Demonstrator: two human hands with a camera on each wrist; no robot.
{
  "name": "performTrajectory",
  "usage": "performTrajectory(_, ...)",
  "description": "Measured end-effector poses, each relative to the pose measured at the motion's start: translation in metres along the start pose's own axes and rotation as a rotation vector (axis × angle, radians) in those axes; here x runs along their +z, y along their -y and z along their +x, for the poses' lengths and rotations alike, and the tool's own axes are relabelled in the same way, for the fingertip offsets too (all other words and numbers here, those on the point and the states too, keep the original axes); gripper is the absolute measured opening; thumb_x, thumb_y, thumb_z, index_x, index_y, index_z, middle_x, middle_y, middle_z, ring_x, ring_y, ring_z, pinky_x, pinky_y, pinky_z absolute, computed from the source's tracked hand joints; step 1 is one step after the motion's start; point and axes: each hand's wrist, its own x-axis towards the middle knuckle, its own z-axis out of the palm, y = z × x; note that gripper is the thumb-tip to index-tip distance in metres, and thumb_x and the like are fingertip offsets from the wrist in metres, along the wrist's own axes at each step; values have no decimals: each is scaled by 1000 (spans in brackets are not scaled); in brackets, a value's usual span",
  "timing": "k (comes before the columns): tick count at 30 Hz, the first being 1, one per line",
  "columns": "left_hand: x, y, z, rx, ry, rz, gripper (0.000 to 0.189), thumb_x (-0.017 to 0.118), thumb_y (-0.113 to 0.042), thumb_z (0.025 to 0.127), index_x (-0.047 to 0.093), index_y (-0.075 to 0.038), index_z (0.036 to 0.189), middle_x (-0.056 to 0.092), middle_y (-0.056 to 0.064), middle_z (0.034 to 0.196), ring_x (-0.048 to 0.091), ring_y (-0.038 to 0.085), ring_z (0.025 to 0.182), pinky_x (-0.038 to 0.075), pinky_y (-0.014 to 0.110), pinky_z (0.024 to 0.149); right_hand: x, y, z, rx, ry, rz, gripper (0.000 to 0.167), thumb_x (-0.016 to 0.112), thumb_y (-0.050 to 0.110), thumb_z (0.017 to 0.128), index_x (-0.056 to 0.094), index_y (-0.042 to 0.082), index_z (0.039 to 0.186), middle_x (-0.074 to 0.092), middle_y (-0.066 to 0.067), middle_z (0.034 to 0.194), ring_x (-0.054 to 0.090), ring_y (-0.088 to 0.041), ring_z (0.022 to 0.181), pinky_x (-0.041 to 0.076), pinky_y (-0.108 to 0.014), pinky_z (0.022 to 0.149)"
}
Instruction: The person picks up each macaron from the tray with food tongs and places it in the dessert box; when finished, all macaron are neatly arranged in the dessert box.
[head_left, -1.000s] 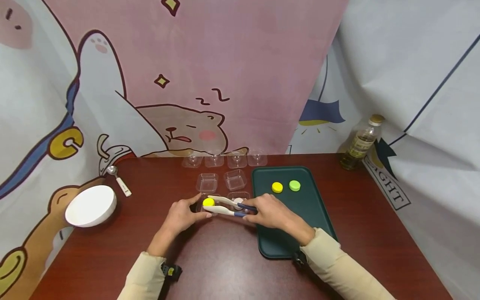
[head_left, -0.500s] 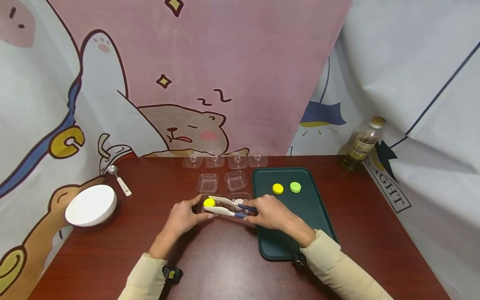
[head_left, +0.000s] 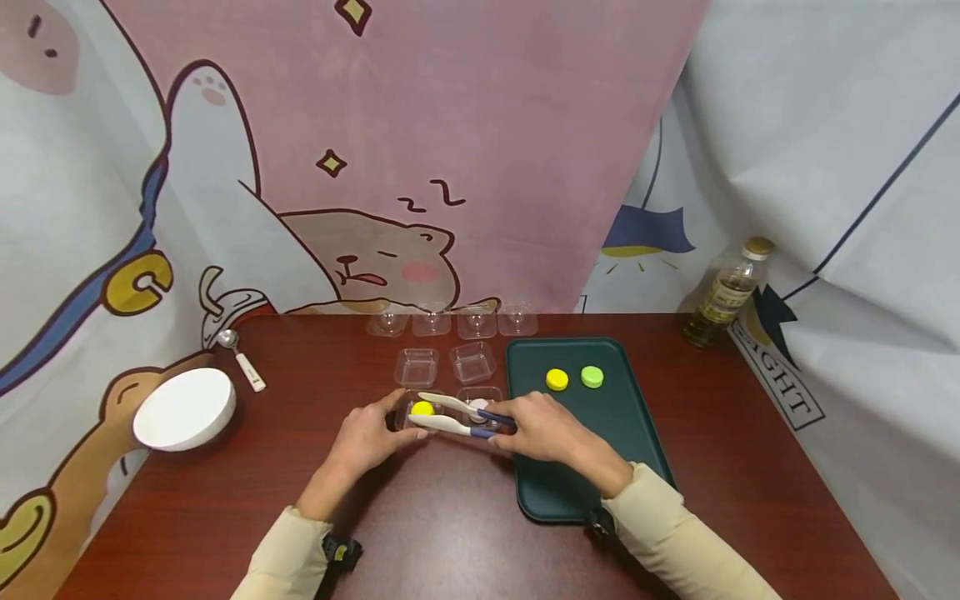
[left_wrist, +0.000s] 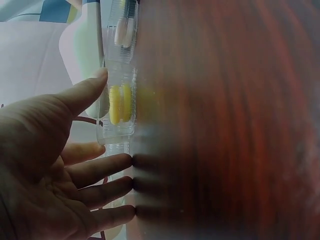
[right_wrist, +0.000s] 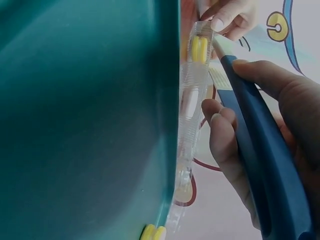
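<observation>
The yellow macaron (head_left: 422, 409) is found to the left of the right hand (head_left: 543, 427), well apart from its fingers, and just to the right of the left hand (head_left: 365, 435), by which it is more nearly flanked. It lies flat in a clear container (left_wrist: 117, 138), which is held lightly between the left thumb, set along the near side, and the left forefinger, set at the far left corner; the other left fingers are stretched down to the tabletop (head_left: 420, 517). In the right hand the tongs (head_left: 450, 424) are gripped by their dark blue handles, between thumb and fingers. Their long axis is laid from the right hand leftward, toward the left hand, and the macaron is straddled by the two pale arms, one on its far side and one on its near side; whether it is touched by both cannot be told. The coming move is judged to turn on this straddle rather than on reach, since the nearer left hand is taken up with the container. Closer to the right hand, beneath the tongs, a second container (head_left: 481, 389) with a pale macaron (head_left: 478, 408) is passed over, so sideways room may be limited.
</observation>
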Motion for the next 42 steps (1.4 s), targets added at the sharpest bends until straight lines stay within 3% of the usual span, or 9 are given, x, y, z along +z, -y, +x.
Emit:
performTrajectory(10,-1,4,0,25,-9,-43,88,85,-53,76,53,-12,147,71,16,128,66,42,117,52,55,97,-3,-9,-8,28,-4,74,46,79,32,88,71,15,129,57,12,68,50,1,54,42,-19,50)
performTrajectory(16,-12,10,5,-5,7,-98,95,83,-52,79,42,-12,155,67,18,134,61,42,125,50,58,101,-14,-26,-20,61,-38,119,45,80,32,88,71,15,128,60,13,70,50,0,54,43,-20,50)
performTrajectory(22,-20,20,25,13,-11,-117,97,80,-52,83,34,-13,159,53,25,148,57,47,128,48,60,103,-31,-51,-38,103,-75,117,47,78,35,89,70,16,131,54,12,65,47,-2,51,40,-22,47)
performTrajectory(30,-18,37,58,-18,13,-241,94,71,-61,87,33,-15,160,44,17,158,42,41,145,40,61,113,-50,-80,-66,189,-146,110,48,77,33,90,68,14,134,53,10,66,50,-3,49,41,-22,44)
performTrajectory(42,-7,40,82,33,75,-261,96,70,-62,87,29,-18,161,41,15,161,37,40,148,35,61,117,-45,-106,-93,337,-163,146,50,76,33,91,66,11,135,50,7,56,52,-8,44,42,-25,42)
